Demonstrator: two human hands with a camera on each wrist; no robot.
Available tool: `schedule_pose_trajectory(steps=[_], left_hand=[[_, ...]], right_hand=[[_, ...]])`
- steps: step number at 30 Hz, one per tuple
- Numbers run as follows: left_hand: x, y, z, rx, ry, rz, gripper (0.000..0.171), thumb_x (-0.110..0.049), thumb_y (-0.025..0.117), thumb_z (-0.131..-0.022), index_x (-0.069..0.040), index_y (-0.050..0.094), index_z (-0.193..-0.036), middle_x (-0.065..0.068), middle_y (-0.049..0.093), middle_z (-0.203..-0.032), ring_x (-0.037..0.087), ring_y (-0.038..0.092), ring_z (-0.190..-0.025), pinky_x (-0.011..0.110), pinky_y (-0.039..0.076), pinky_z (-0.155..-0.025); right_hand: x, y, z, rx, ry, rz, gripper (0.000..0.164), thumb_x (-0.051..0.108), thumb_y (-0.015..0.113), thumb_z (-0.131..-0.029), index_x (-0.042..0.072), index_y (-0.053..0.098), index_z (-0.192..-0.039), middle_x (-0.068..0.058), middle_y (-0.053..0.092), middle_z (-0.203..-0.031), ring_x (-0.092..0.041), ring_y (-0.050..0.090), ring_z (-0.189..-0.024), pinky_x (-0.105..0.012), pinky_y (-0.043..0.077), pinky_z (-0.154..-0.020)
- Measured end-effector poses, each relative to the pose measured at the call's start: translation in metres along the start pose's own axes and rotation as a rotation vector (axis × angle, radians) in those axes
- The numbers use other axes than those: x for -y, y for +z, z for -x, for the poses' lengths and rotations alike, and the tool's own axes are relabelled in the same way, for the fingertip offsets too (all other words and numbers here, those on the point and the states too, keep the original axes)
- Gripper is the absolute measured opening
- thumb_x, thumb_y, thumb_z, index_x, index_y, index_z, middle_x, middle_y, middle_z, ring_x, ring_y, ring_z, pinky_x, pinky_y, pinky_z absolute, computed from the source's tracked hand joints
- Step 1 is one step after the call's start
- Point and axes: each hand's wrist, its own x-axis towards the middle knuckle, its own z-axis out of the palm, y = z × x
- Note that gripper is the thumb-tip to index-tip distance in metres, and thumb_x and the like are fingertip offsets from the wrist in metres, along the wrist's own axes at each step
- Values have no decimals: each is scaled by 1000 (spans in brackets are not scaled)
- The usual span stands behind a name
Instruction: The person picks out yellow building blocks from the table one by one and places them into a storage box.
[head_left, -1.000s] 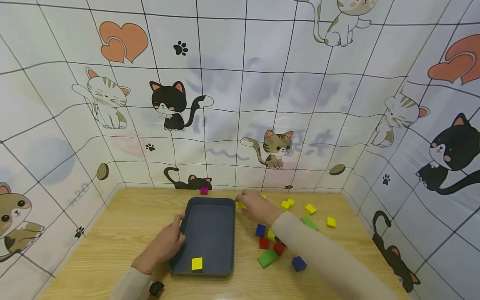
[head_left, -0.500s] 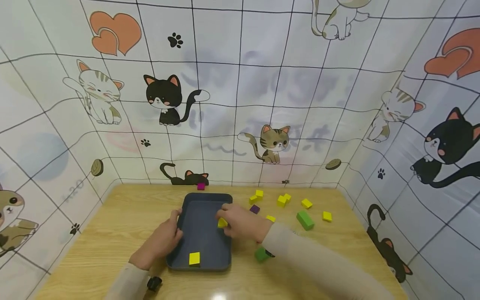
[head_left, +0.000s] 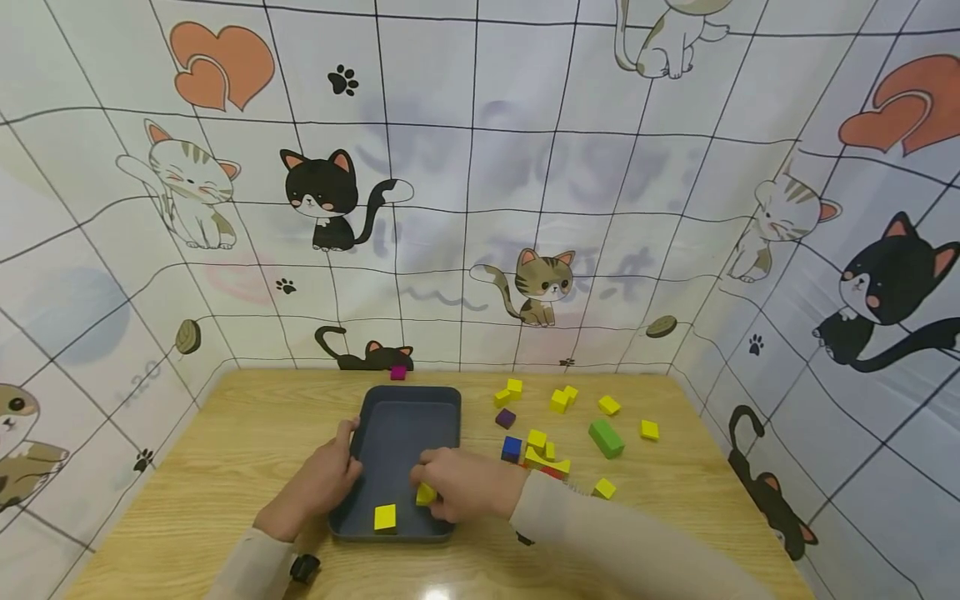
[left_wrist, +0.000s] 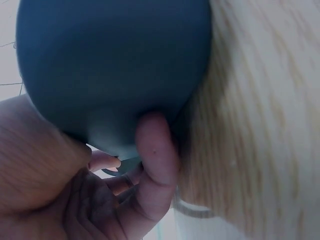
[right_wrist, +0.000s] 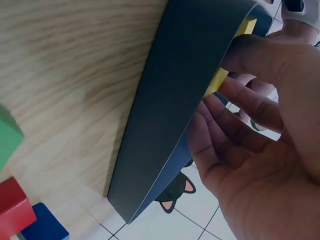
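A dark grey tray (head_left: pixel 401 417) lies on the wooden table. My left hand (head_left: pixel 318 483) grips its left side; in the left wrist view, curled fingers (left_wrist: pixel 156 155) touch the outer wall of the tray (left_wrist: pixel 115 65). Inside the tray's near right part, my right hand (head_left: pixel 468 483) pinches a yellow block (head_left: pixel 425 495) between thumb and fingers. The right wrist view shows that yellow block (right_wrist: pixel 216 82) just past the tray's side wall (right_wrist: pixel 160 95), partly hidden by it. Another yellow block (head_left: pixel 385 517) sits near the tray's front edge, to the left of the pinched one.
Right of the tray lie several yellow blocks (head_left: pixel 559 401), a green block (head_left: pixel 606 438), a blue block (head_left: pixel 512 449) and a purple block (head_left: pixel 506 418). A red block (right_wrist: pixel 16 207) shows in the right wrist view. One magenta block (head_left: pixel 398 372) sits at the back edge.
My right hand has picked up a yellow block beyond the tray's far right corner, carried it over the rim and brought it toward the tray's near end. My left hand keeps its hold.
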Motion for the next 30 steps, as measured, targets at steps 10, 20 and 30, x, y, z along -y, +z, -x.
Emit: schedule_pose_trajectory(steps=[10,20,30], left_hand=[[6,4,2,-58,84,15,62,-4,54,-98,4,29,-154,1,49,-69,14,47,-59,33,43,-59],[-1,0,2,-23,12,-28,61,-5,56,-100,2,30,-156,23,70,-111,18,56,-75,34,49,-71],[0,1,1,-29,23,-41,60,-5,56,-100,2,31,-154,31,68,-128,20,59,-81,37,51,-75]], right_hand=[[3,4,2,-32,-27,-24,36,32,77,-98,23,72,-133,6,71,-120,4,58,-90,-13,52,-80],[4,-1,15,-117,15,-66,36,30,76,-99,24,72,-134,3,69,-121,2,55,-87,-13,50,-77],[-16,2,55,-241,144,-71,38,27,78,-96,21,74,-134,4,66,-122,-1,57,-96,-18,53,-84]])
